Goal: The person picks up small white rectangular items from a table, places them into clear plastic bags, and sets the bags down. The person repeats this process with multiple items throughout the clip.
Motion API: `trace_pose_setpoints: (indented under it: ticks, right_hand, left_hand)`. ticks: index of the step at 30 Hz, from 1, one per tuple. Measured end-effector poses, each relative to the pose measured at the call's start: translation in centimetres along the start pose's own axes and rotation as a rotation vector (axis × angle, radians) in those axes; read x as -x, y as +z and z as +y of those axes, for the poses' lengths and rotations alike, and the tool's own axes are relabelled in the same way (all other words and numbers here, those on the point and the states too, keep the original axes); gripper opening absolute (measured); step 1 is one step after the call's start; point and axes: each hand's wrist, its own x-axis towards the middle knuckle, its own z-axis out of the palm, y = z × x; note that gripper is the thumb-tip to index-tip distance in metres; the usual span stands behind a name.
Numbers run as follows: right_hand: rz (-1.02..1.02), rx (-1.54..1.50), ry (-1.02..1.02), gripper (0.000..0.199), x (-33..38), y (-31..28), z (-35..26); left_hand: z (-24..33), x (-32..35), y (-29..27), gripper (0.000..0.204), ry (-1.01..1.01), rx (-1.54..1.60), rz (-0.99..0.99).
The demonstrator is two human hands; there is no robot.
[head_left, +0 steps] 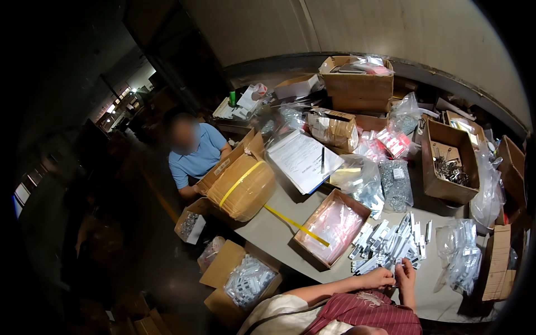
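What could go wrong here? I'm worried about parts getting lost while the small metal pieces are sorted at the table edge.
The pile of small metal pieces lies loose close to the table edge, where the left hand and right hand work; a sweep could knock some off, perhaps into the open box of packets below. The yellow strap trails across the table and could snag. The clear bags beside the pile might slide off.

A shallow brown carton (333,227) lined with pink film sits at the table's centre. At nine o'clock from it lies a tan bundle (241,187) with a yellow strap. At two o'clock stands an open brown box (448,162); at twelve, a white paper sheet (303,159).
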Motion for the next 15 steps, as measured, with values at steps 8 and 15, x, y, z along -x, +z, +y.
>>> trace_pose_setpoints:
  ticks: [8, 15]
  right_hand:
    - [-0.104, -0.088, 0.043, 0.035, 0.4, 1.3, -3.4]
    - [-0.01, -0.118, 0.054, 0.038, 0.6, 0.6, -2.8]
  left_hand:
    - [1.4, 1.4, -0.3, 0.025, 0.24, -0.037, -0.151]
    - [4.6, 3.3, -0.2, 0.031, 0.338, 0.088, -0.301]
